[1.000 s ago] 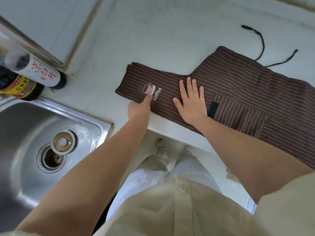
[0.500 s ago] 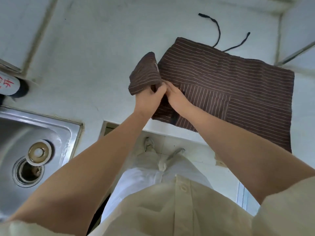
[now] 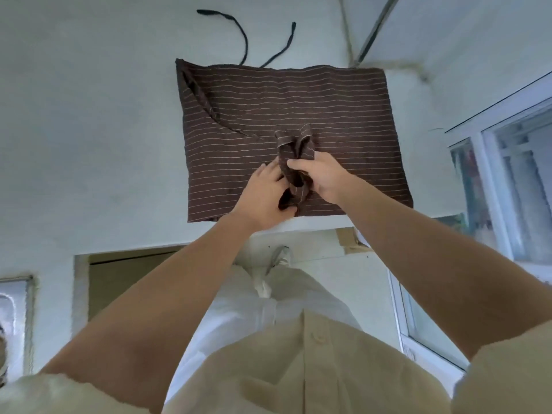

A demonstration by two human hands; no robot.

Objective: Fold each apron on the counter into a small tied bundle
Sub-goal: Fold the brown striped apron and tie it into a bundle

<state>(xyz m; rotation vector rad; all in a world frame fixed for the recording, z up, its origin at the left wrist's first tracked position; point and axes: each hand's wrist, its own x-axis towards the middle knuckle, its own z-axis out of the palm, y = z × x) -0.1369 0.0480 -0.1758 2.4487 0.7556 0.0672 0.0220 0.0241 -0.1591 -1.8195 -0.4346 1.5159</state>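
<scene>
Pale worktop (image 3: 89,115) is seen from above, and on it, near the front edge, the brown striped apron (image 3: 298,100) is laid flat, folded to a rectangle. By the left hand (image 3: 263,198), with curled fingers, and by the right hand (image 3: 325,177), with pinching fingers, a striped strap (image 3: 295,150) is held above the cloth. Two black cords (image 3: 243,34) are seen behind the apron.

A brown striped apron (image 3: 298,109) lies folded flat on the pale tabletop (image 3: 89,121), its black ties (image 3: 245,40) trailing past the far edge. Over its near edge, the left hand (image 3: 263,197) and right hand (image 3: 325,177) grip a bunched striped strap (image 3: 294,149).
</scene>
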